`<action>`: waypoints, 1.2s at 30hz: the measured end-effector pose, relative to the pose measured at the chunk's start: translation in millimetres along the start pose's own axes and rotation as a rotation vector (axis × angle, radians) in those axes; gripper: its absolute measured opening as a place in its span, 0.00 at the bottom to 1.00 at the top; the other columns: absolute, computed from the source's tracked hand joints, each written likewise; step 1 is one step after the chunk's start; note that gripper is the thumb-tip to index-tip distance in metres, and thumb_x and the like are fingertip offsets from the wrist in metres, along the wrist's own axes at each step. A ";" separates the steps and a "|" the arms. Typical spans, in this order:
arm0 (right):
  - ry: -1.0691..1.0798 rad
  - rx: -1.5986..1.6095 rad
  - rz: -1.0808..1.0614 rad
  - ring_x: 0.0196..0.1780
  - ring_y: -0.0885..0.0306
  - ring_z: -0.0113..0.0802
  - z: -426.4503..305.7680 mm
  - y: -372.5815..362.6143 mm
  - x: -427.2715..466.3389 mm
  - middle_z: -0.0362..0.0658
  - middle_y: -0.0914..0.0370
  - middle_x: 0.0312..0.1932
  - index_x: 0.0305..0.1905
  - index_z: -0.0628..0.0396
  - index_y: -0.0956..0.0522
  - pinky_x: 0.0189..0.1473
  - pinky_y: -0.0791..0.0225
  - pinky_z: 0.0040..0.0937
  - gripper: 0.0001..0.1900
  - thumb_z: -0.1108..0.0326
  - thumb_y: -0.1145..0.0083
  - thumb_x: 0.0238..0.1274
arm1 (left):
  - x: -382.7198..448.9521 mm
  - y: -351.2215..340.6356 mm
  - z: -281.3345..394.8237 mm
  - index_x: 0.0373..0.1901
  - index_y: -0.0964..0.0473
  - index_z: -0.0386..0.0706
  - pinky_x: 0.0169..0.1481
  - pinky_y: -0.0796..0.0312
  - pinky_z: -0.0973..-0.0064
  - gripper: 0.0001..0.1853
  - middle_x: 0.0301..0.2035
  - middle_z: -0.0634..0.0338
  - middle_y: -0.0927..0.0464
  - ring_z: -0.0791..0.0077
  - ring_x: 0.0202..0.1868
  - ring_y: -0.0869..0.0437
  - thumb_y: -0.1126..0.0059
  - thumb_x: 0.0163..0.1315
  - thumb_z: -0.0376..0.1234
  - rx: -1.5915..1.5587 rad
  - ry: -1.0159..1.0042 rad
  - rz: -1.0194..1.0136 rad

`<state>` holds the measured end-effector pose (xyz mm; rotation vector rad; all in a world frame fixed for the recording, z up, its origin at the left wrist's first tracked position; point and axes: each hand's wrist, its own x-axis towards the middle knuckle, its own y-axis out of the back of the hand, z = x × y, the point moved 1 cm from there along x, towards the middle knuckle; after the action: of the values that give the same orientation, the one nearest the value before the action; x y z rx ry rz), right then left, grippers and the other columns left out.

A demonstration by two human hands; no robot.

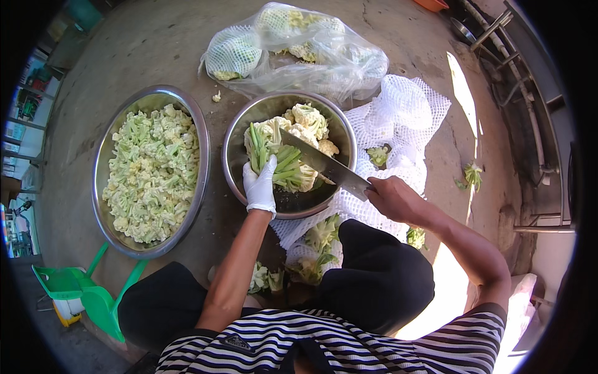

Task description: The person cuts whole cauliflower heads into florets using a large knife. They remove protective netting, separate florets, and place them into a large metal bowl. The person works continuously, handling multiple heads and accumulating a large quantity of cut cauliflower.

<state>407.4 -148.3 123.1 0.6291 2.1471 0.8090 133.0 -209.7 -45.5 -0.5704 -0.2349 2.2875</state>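
My left hand [261, 183], in a white glove, grips a cauliflower head [267, 145] by its green stalks over a round steel bowl [348, 135]. In my bare right hand [392, 198] is the handle of a broad-bladed cleaver [327, 163]; its blade slants across the bowl, with the tip against or close to the cauliflower. More whole cauliflower pieces [308, 119] lie at the bowl's far side. To the left stands a large steel basin [203, 140] filled with small cut cauliflower florets [152, 182].
Beyond the bowl lies a clear plastic bag [327, 79] of net-wrapped cauliflowers. White foam netting [402, 117] and leafy trimmings [322, 233] lie right of and below the bowl. A green plastic chair [100, 299] is at lower left. Metal pipes [514, 70] run along the right.
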 end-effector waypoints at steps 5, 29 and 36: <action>-0.356 0.755 -0.245 0.16 0.37 0.20 26.3 10.7 13.0 0.35 0.34 0.16 0.29 0.55 0.30 0.16 0.39 0.26 0.14 0.63 0.46 0.72 | 7.4 -1.0 5.7 0.53 0.28 0.39 0.50 0.21 0.70 0.18 0.46 0.59 0.19 0.73 0.45 0.16 0.33 0.64 0.30 -0.098 0.050 -0.082; 0.232 -0.029 0.169 0.22 0.23 0.51 20.0 -20.3 30.3 0.56 0.24 0.20 0.37 0.63 0.24 0.27 0.28 0.46 0.11 0.66 0.50 0.71 | 18.1 17.7 12.3 0.59 0.30 0.38 0.59 0.26 0.73 0.21 0.50 0.59 0.21 0.74 0.50 0.19 0.38 0.66 0.25 -0.024 -0.055 -0.309; -0.380 0.893 -0.160 0.15 0.37 0.21 22.5 4.2 48.3 0.35 0.35 0.14 0.25 0.54 0.33 0.16 0.37 0.26 0.19 0.60 0.46 0.73 | 23.7 33.8 13.6 0.59 0.30 0.39 0.61 0.27 0.70 0.22 0.52 0.59 0.21 0.73 0.52 0.19 0.37 0.65 0.26 -0.124 0.060 -0.282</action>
<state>396.6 -106.5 91.7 0.9337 2.0862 -0.3904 90.6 -216.4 -52.5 -0.6256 -0.4036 1.9901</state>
